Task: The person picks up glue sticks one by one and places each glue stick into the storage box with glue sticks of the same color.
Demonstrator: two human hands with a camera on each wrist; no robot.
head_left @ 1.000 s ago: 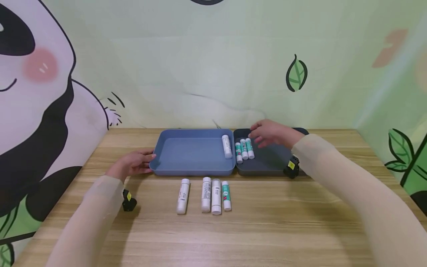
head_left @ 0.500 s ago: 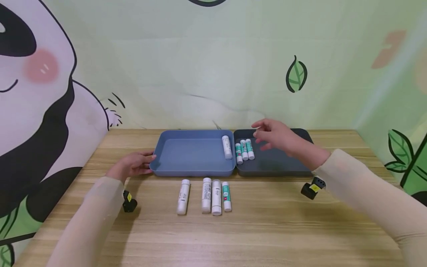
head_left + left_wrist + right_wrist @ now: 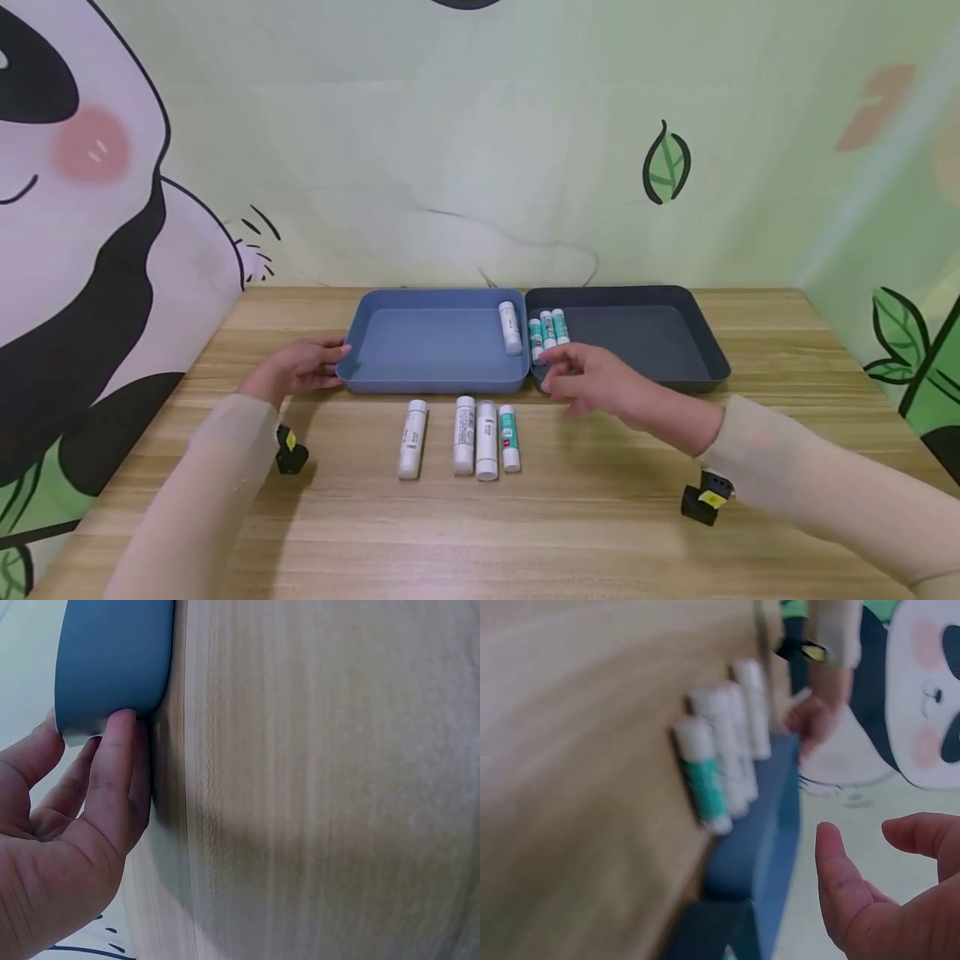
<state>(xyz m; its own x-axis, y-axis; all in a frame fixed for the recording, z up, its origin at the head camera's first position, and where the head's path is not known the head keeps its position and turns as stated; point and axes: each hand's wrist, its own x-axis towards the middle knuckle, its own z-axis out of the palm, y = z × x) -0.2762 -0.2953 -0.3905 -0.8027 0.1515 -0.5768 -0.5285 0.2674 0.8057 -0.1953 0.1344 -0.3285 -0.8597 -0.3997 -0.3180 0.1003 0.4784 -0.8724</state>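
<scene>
My left hand [image 3: 306, 367] rests its fingers and thumb against the left end of the blue tray [image 3: 431, 387]; the left wrist view shows fingertips on the outer wall and rim. My right hand [image 3: 588, 379], empty with fingers spread, hovers over the front left edge of the dark grey tray [image 3: 705, 383]. Under its fingers lie three small green-and-white glue sticks [image 3: 548, 327], partly hidden. One white glue stick [image 3: 510, 327] lies in the blue tray's right end. In front of the trays lie a small green glue stick [image 3: 509, 439] and three larger white glue sticks [image 3: 411, 440].
The two trays stand side by side at the back of the wooden table [image 3: 525, 542], close to a printed wall [image 3: 480, 150]. Black wrist cameras [image 3: 291, 450] hang below both sleeves.
My right hand has moved from above the dark tray towards me, to its front left edge, fingers staying empty. My left hand and the glue sticks stay in place.
</scene>
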